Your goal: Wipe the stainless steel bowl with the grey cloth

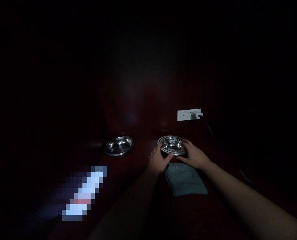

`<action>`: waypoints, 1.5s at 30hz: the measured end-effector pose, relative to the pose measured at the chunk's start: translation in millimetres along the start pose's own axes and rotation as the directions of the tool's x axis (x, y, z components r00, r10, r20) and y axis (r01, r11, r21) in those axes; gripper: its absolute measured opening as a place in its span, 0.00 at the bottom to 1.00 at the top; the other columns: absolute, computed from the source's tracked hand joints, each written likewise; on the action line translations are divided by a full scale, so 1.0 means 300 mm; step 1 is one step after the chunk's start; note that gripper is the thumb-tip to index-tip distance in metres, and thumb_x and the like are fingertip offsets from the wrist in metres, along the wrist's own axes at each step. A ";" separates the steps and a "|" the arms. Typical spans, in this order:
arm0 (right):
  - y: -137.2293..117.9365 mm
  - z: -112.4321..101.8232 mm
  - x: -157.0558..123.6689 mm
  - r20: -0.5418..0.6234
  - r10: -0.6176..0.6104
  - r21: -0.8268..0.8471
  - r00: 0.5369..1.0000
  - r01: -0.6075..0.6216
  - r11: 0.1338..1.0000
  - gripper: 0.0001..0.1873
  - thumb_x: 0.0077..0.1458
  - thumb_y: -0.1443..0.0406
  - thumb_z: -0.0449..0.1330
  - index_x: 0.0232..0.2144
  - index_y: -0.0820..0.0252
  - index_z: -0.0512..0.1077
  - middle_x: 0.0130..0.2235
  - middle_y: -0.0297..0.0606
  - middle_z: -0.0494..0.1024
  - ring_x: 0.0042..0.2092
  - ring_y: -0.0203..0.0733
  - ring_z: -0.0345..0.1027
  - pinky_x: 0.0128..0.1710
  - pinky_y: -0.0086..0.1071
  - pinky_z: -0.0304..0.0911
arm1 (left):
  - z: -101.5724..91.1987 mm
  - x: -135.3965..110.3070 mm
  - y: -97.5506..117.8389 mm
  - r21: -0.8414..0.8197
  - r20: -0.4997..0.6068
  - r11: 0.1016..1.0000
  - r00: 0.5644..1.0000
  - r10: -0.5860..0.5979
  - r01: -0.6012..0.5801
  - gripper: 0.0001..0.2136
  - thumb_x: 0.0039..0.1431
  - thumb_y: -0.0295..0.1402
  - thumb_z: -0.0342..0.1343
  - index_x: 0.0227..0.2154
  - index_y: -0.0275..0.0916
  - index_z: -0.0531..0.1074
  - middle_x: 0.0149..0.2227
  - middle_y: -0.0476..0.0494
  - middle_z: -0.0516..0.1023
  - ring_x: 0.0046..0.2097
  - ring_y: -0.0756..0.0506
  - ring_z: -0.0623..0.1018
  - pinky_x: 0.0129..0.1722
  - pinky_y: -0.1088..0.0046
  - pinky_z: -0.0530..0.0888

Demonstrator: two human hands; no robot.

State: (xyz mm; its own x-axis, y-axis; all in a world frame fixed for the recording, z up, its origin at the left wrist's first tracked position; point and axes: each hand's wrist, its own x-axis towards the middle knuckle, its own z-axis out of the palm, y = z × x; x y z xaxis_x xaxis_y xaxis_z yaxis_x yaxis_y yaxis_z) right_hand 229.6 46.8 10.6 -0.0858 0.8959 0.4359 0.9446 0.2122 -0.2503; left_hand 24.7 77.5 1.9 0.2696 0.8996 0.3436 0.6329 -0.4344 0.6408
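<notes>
Two hands cup a stack of metal bowls (173,146) on a dark red desk (144,150) in near darkness. The left hand (159,160) curves in with fingers at the rim's 9 o'clock and thumb near 6; the right hand (196,155) bends around from 3 o'clock, its thumb near 5. Such a hold likely works best with even, gentle pressure from both sides, rims level, so the nested bowls do not slide apart. Several rims show, one within another, though the dim light hides their exact count; the topmost shows only gleaming metal inside. At the stack's 9 o'clock, well apart, sits a single bowl (119,146), upright, likewise showing bare metal. A folded green cloth (187,180) lies just beside the stack at 5 o'clock; a white socket (186,115) with a plug (196,114) is at 1.
</notes>
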 end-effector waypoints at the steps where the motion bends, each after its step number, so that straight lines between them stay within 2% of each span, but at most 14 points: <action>1: 0.000 -0.001 0.000 0.002 0.002 -0.005 1.000 -0.002 1.000 0.41 0.45 0.49 0.59 0.57 0.63 0.57 0.60 0.51 0.56 0.56 0.54 0.60 0.54 0.44 0.58 | 0.000 0.000 0.000 -0.003 0.001 1.000 1.000 -0.001 0.001 0.36 0.48 0.56 0.51 0.58 0.43 0.56 0.57 0.38 0.65 0.55 0.38 0.67 0.54 0.62 0.62; 9: -0.018 -0.018 0.000 0.032 0.033 -0.034 0.999 -0.032 0.999 0.42 0.45 0.48 0.59 0.58 0.64 0.57 0.61 0.51 0.56 0.57 0.56 0.58 0.56 0.45 0.55 | 0.001 0.003 -0.002 -0.066 0.006 0.998 1.000 0.003 -0.003 0.36 0.48 0.55 0.52 0.58 0.43 0.56 0.59 0.38 0.62 0.58 0.38 0.64 0.56 0.62 0.61; 19: -0.016 -0.011 0.000 0.048 0.056 -0.034 0.997 -0.054 0.998 0.43 0.46 0.48 0.58 0.59 0.63 0.54 0.62 0.52 0.54 0.58 0.57 0.56 0.57 0.47 0.53 | 0.010 0.009 -0.015 -0.053 0.009 0.998 1.000 0.023 -0.023 0.38 0.49 0.57 0.49 0.60 0.44 0.53 0.59 0.38 0.62 0.58 0.38 0.65 0.56 0.61 0.61; 29: -0.006 -0.004 0.002 0.028 0.097 -0.067 0.995 -0.095 0.993 0.42 0.47 0.48 0.58 0.59 0.64 0.55 0.62 0.53 0.53 0.59 0.58 0.53 0.57 0.50 0.51 | 0.015 0.016 -0.026 -0.066 0.016 0.997 0.999 0.040 -0.039 0.30 0.56 0.51 0.46 0.59 0.46 0.56 0.60 0.43 0.62 0.58 0.41 0.64 0.57 0.66 0.60; 35: 0.008 0.006 0.005 0.010 0.098 -0.038 0.995 -0.098 0.994 0.42 0.46 0.48 0.58 0.58 0.63 0.55 0.62 0.53 0.52 0.61 0.60 0.49 0.57 0.53 0.48 | 0.003 0.020 -0.014 -0.056 0.022 0.998 0.999 0.039 -0.038 0.28 0.57 0.49 0.45 0.59 0.47 0.57 0.60 0.44 0.62 0.59 0.42 0.63 0.57 0.66 0.60; 40: 0.027 0.021 0.014 -0.041 0.128 -0.040 0.991 -0.129 0.991 0.41 0.46 0.48 0.57 0.58 0.64 0.55 0.62 0.55 0.53 0.59 0.61 0.52 0.55 0.54 0.51 | 0.006 0.030 0.008 0.011 0.034 0.999 0.999 0.038 -0.038 0.27 0.57 0.47 0.45 0.58 0.46 0.56 0.60 0.43 0.61 0.59 0.40 0.63 0.57 0.62 0.60; 45: 0.037 0.027 0.006 -0.086 0.142 -0.071 0.986 -0.148 0.986 0.38 0.48 0.51 0.55 0.57 0.67 0.56 0.61 0.58 0.53 0.60 0.62 0.51 0.55 0.54 0.51 | -0.020 -0.002 0.003 0.052 -0.071 0.996 0.994 0.079 -0.075 0.24 0.57 0.41 0.47 0.56 0.39 0.58 0.56 0.39 0.65 0.56 0.42 0.65 0.56 0.65 0.61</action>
State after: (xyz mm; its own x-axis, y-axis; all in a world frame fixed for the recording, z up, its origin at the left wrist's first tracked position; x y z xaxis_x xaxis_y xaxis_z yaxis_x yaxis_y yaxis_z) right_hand 237.3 53.9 1.5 0.0769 0.8801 0.4685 0.9670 0.0487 -0.2501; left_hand 20.7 76.1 6.5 0.2663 0.8572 0.4408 0.6481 -0.4977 0.5764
